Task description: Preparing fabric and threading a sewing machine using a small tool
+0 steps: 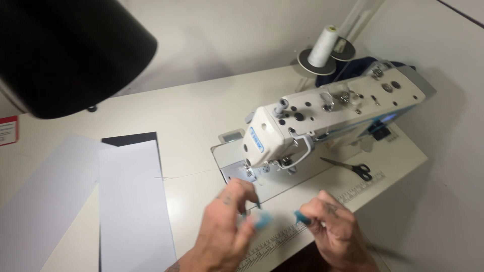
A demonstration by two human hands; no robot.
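Left hand [229, 221] pinches a small blurred blue piece [262, 218]; right hand [333, 226] grips a blue tool [302, 217]. Both sit near the worktop [191, 116] edge, before the sewing machine [322, 118]. Nothing lies under the needle yet; scissors [350, 167] untouched.

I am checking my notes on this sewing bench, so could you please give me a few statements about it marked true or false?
1. A pair of black-handled scissors lies on the table to the right of the white sewing machine. True.
2. The left hand and right hand each pinch small blue pieces. True, though motion blur hides what the pieces are.
3. The white thread cone stands at the front table edge. False: it stands behind the machine.
4. The long pale grey sheets lie right of the machine. False: they lie to its left.
5. A hand rests on the scissors. False: both hands are apart from them.
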